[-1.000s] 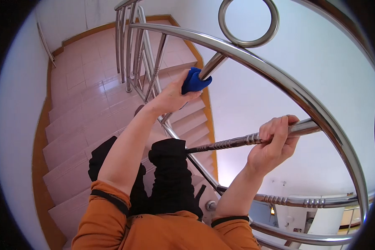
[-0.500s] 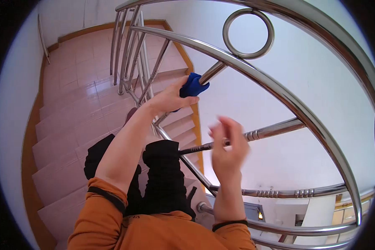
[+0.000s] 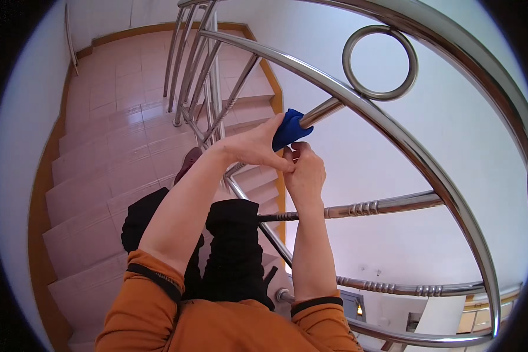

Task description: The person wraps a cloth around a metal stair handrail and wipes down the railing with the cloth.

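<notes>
- Clasps a blue cloth [image 3: 288, 130] in the left hand [image 3: 258, 144], with the thumb on the near side, the other fingers mostly hidden behind, all clamped on the fabric.
- Has the cloth around a slanting stainless-steel baluster [image 3: 322, 111], just below its bare upper end, near the joint with a curved middle rail [image 3: 393, 126].
- Holds the right hand [image 3: 306, 170] just below the cloth and right beside the left thumb, with fingers bent and close together.
- Cannot tell, from this angle, of any contact between the right fingertips and the cloth or the metal.
- Crosses the right forearm in front of a second baluster [image 3: 405, 203], ribbed partway along.
- Above, to the right of the cloth: a steel ring [image 3: 413, 63] between the middle rail and a thicker handrail [image 3: 475, 53].
- Wears an orange short-sleeved shirt [image 3: 234, 328] with dark cuffs, black trousers [image 3: 232, 252] and a dark reddish shoe [image 3: 190, 161], partly behind the left forearm.
- To the left of the railing: pinkish tiled stairs [image 3: 117, 176], with brown edging [image 3: 164, 31] along the wall.
</notes>
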`<state>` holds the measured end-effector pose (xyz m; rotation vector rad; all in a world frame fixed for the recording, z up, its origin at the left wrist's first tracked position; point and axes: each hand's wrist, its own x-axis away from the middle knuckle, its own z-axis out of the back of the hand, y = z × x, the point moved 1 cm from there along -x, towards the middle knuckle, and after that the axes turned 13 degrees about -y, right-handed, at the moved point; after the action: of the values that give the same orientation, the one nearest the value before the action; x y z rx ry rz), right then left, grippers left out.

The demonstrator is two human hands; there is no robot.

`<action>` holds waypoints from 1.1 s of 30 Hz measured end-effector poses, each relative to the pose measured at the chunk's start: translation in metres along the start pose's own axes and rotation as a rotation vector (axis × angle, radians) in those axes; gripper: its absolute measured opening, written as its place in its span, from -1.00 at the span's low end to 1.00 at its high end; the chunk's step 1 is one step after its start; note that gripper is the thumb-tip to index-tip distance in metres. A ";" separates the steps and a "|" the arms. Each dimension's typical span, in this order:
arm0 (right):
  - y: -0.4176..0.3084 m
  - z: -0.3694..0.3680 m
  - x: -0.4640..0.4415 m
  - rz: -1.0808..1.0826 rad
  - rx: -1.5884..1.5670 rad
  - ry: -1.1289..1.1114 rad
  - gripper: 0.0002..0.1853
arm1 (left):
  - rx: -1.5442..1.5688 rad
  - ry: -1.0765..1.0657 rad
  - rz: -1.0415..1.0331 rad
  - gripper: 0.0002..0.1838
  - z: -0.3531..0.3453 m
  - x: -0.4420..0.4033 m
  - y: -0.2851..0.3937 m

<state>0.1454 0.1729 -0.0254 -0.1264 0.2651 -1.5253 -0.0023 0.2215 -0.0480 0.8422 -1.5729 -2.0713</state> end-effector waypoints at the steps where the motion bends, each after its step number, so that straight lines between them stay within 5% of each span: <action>1: -0.001 0.000 0.000 0.003 -0.002 -0.004 -0.74 | 0.006 -0.016 0.019 0.02 0.001 0.000 0.001; 33: -0.005 0.008 0.006 -0.032 -0.090 0.051 -0.82 | 0.045 -0.033 0.070 0.09 0.003 0.001 0.001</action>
<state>0.1424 0.1665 -0.0173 -0.1640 0.3737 -1.5501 -0.0048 0.2230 -0.0468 0.7616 -1.6481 -2.0175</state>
